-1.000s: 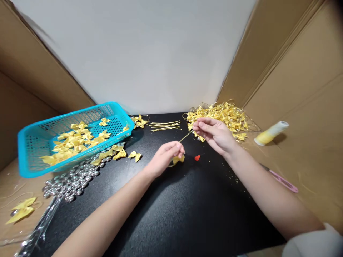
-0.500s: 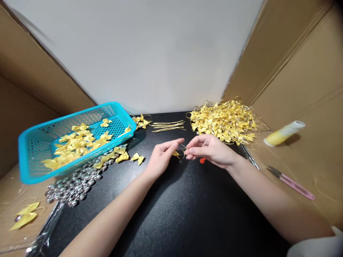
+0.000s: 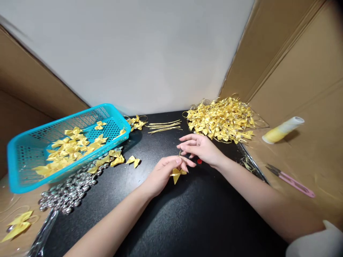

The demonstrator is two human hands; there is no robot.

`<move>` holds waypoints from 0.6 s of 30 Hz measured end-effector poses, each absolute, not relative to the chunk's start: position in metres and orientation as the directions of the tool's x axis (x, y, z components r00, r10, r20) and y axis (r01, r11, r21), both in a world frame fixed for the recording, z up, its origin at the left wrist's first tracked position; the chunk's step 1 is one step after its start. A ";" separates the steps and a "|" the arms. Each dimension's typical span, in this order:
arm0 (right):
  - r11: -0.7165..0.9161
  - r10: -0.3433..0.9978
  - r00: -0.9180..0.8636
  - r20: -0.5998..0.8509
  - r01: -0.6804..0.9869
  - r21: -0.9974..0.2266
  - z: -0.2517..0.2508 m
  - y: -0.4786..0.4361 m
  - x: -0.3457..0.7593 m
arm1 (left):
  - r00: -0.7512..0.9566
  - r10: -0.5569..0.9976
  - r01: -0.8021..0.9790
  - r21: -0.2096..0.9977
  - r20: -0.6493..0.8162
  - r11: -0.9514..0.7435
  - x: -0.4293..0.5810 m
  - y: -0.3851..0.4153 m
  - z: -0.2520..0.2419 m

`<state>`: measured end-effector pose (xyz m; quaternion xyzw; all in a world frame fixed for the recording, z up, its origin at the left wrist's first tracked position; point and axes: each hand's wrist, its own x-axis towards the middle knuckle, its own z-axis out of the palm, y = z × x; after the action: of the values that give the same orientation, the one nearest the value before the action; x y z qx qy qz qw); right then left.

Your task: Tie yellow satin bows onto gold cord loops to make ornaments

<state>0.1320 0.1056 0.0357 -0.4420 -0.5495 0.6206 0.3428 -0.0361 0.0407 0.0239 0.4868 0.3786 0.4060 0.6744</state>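
My left hand [image 3: 163, 174] is closed, thumb against fingers, on a gold cord [image 3: 180, 152]. From beneath its fingers a yellow ribbon bow [image 3: 175, 175] hangs just above the black tabletop. My right hand [image 3: 200, 149] comes in from the right, its thumb and fingertips at the upper end of that cord in a loose pinch; the exact contact is partly hidden. Beside the right hand lies a small red disc [image 3: 199, 161]. A loose yellow bow [image 3: 133, 161] rests left of my left hand. Beyond both hands are several cut gold cords [image 3: 164, 125] in a row.
At left, a turquoise basket [image 3: 13, 142] holds yellow bows, with silver beads [image 3: 68, 194] heaped along its near side. A pile of corded bows [image 3: 222, 119] stands back right. Pink-handled snips [image 3: 292, 182] and a yellow-white tube [image 3: 282, 130] lie on cardboard at right.
My left hand has moved down and slightly right, and the bow now hangs visibly under it. My right hand has shifted a little left. The view has turned slightly.
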 end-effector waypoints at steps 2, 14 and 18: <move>0.089 0.950 -0.308 0.044 0.136 -0.987 0.038 0.105 0.134 | 0.307 0.942 -0.220 0.953 -0.137 0.210 -0.037 0.041 0.022; 0.667 0.745 -0.417 0.521 0.447 -0.596 0.028 0.078 0.121 | 0.066 0.997 -0.190 0.980 -0.048 0.060 -0.038 0.039 0.014; 0.667 0.745 -0.367 0.557 0.404 -0.625 0.017 0.078 0.119 | 0.076 0.997 -0.115 0.993 -0.001 0.010 -0.039 0.036 0.010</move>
<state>0.1187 0.0784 0.0174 -0.3576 -0.8033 0.1960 0.4340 -0.0391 0.0364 0.0097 0.4876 0.4524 0.5075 0.5478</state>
